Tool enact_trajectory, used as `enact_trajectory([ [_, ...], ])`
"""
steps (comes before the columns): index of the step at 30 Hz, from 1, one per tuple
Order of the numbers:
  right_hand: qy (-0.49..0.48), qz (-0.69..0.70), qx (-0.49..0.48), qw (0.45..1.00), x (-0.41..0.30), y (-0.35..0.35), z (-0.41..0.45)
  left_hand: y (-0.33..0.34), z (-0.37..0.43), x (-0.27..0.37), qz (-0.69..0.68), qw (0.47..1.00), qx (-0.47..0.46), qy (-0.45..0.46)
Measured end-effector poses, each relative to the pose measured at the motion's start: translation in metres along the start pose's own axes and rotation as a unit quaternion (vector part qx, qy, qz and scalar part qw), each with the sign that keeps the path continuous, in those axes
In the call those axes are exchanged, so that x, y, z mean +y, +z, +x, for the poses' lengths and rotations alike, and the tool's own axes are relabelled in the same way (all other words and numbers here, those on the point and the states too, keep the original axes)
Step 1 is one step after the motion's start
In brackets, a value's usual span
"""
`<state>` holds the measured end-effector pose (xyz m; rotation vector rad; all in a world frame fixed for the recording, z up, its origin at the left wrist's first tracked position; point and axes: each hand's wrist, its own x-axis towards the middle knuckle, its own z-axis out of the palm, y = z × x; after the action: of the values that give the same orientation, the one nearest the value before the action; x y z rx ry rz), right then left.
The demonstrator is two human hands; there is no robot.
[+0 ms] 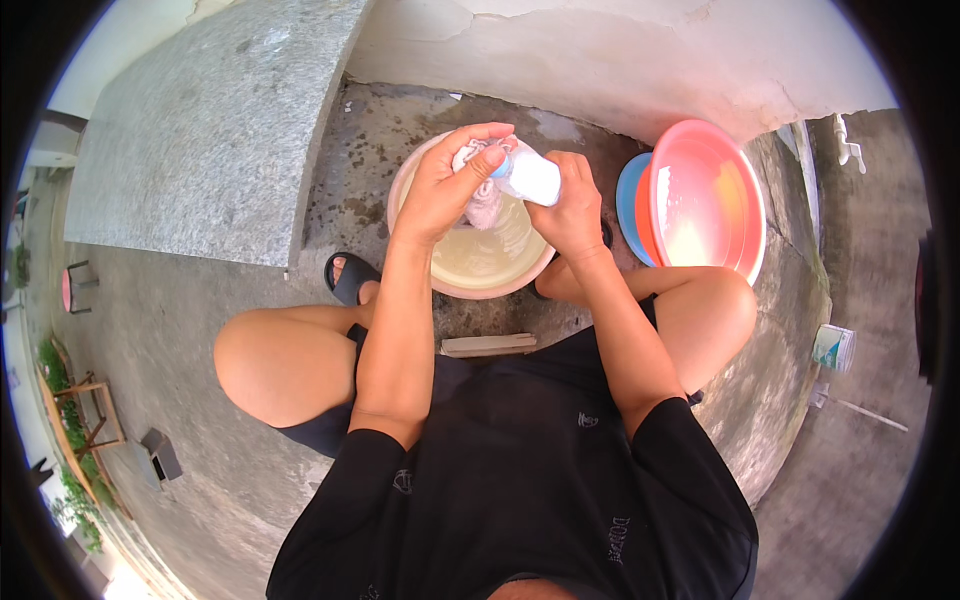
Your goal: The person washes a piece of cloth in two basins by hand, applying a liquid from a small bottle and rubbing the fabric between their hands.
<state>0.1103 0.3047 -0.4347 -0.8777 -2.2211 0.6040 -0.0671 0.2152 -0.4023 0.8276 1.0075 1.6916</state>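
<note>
My left hand [448, 180] is closed around a wet, light-coloured cloth [484, 206], part of which hangs down over a round plastic basin [409, 176] of cloudy water. In my right hand [571, 201] is a white plastic bottle [534, 178], tilted so that its blue cap end [501, 166] points at the cloth. The thumb of my left hand lies at the blue part; whether the bottle is uncapped I cannot tell. Both hands are above the basin, which stands on the concrete floor between my feet.
A large pink basin [709, 202] leans at the right, with a blue basin [634, 206] behind it. A grey stone slab [202, 135] stands at the upper left, near the wall. A tap [849, 146] is at the far right. A wooden piece [487, 345] lies before me.
</note>
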Motion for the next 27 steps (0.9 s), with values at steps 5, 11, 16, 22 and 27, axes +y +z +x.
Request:
enact_trajectory([
  [5,-0.031,-0.081,0.032,0.996,-0.013,-0.007,-0.004,-0.003,0.009,-0.011,-0.009,0.994,0.089,-0.056],
  [11,0.308,0.343,-0.284,0.841,-0.028,-0.009,0.000,-0.006,0.008,-0.045,-0.203,0.961,0.113,-0.146],
  [16,0.325,0.456,-0.264,0.785,-0.029,-0.013,0.010,0.003,-0.001,-0.070,-0.099,0.983,0.097,-0.120],
  [22,0.315,0.158,-0.041,0.935,0.010,0.025,0.015,0.031,-0.012,-0.092,-0.052,0.992,0.073,-0.090],
  [27,0.242,0.204,0.048,0.947,0.006,0.042,0.020,0.031,-0.015,-0.092,-0.144,0.973,0.139,-0.115],
])
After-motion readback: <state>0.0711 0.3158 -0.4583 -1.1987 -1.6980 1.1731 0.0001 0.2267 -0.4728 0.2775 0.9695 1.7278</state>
